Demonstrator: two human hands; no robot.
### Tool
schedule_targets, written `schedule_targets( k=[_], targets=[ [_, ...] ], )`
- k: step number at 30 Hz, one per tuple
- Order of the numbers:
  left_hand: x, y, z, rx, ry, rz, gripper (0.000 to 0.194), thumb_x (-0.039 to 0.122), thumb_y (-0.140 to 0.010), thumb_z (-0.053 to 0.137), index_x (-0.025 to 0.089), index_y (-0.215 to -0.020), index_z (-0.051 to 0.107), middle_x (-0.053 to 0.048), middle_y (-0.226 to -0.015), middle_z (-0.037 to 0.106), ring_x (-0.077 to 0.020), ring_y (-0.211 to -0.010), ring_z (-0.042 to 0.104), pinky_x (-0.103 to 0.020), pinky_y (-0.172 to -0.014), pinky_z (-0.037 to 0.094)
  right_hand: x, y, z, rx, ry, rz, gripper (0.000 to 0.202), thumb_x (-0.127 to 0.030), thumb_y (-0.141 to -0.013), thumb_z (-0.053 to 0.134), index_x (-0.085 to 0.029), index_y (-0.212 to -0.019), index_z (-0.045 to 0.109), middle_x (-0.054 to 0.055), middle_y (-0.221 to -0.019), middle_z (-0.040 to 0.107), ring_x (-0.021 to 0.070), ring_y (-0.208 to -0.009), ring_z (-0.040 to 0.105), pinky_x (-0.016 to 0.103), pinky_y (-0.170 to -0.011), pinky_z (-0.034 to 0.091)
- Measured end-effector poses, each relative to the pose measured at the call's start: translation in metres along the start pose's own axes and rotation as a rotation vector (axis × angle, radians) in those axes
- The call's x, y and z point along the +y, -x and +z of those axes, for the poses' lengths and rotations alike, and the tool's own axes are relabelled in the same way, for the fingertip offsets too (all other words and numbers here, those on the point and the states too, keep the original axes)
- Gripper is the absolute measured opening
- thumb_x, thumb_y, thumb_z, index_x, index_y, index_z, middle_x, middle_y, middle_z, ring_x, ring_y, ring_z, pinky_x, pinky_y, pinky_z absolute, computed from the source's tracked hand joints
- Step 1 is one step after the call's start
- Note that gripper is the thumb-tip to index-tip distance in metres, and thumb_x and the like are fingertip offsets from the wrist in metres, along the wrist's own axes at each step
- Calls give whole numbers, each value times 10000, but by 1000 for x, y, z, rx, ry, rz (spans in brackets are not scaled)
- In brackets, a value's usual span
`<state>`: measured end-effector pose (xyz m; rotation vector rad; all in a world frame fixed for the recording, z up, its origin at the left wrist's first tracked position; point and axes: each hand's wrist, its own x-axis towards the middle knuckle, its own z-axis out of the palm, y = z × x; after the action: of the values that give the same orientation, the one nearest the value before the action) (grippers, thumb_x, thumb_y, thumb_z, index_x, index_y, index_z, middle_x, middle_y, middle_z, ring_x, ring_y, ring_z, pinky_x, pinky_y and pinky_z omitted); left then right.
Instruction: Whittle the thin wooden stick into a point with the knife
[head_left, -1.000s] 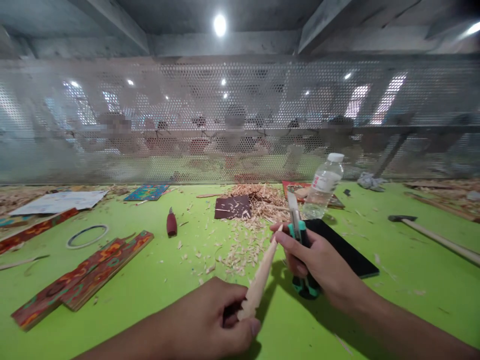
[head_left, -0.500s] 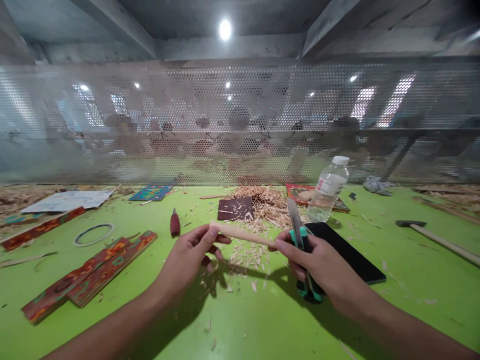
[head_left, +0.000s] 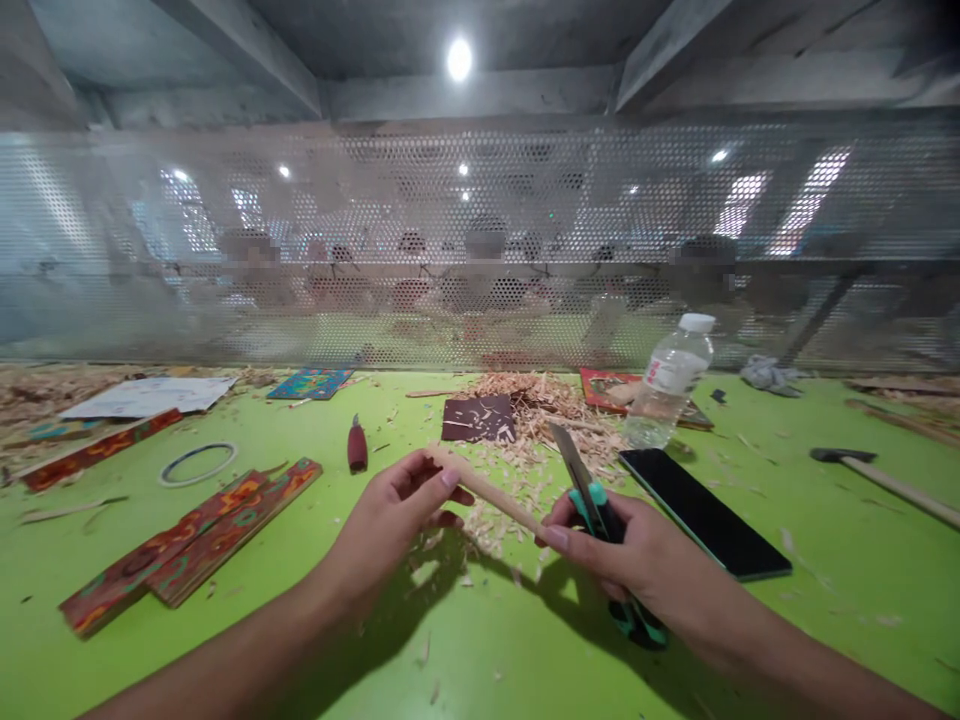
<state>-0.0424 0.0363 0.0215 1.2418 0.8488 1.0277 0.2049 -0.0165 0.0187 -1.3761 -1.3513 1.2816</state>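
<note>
A thin pale wooden stick spans the space between my two hands, over the green table. My left hand is closed on its far-left end, thumb on top. My right hand pinches the near-right end between thumb and fingertips. That same hand also grips a utility knife with a black and teal handle, its blade out and pointing up and away from me. Wood shavings lie heaped behind the stick and scattered beneath it. A dark brown square sprinkled with shavings sits beside the heap.
A black phone and a water bottle stand right of the shavings; a hammer lies farther right. On the left are painted wooden strips, a tape ring and a red-handled carving knife. Perforated metal mesh closes the back.
The stick has tilted, its right end lower and nearer to me. My right hand has come down slightly, and the utility knife leans more to the left. The view has shifted a little.
</note>
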Motion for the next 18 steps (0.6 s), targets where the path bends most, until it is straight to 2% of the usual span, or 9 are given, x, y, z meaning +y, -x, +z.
schedule_targets(
  k=[4,9,14,18],
  targets=[
    [-1,-2,1,1,2,1,229,420,-910,778,204,-969,728,-62,-999,662,-208,-933,643,-288,-702,551,-1,1,1,-3,17,7,456,-634,-768,852,-215,-852,693,-56,-597,501,105,-489,404,241,-465,298],
    [-2,-2,-1,11,-40,-15,232,427,-925,747,201,-957,706,-60,-955,662,-200,-902,627,-289,-700,528,-3,1,1,4,14,9,434,-610,-784,851,-216,-869,692,-56,-618,509,103,-501,405,243,-476,300],
    [-6,-3,-3,-18,-121,-59,264,447,-942,720,202,-1037,690,-58,-894,708,-164,-775,619,-277,-676,485,-7,-3,-3,170,-53,-23,457,-620,-745,865,-217,-878,697,-66,-592,489,107,-490,379,255,-471,283],
    [-9,-2,-1,-124,-211,-113,328,471,-932,730,174,-1046,652,-63,-838,732,-149,-655,621,-280,-625,464,-9,-8,-9,295,-85,-67,490,-651,-743,844,-215,-889,675,-88,-516,443,113,-473,355,256,-475,266]
  ],
)
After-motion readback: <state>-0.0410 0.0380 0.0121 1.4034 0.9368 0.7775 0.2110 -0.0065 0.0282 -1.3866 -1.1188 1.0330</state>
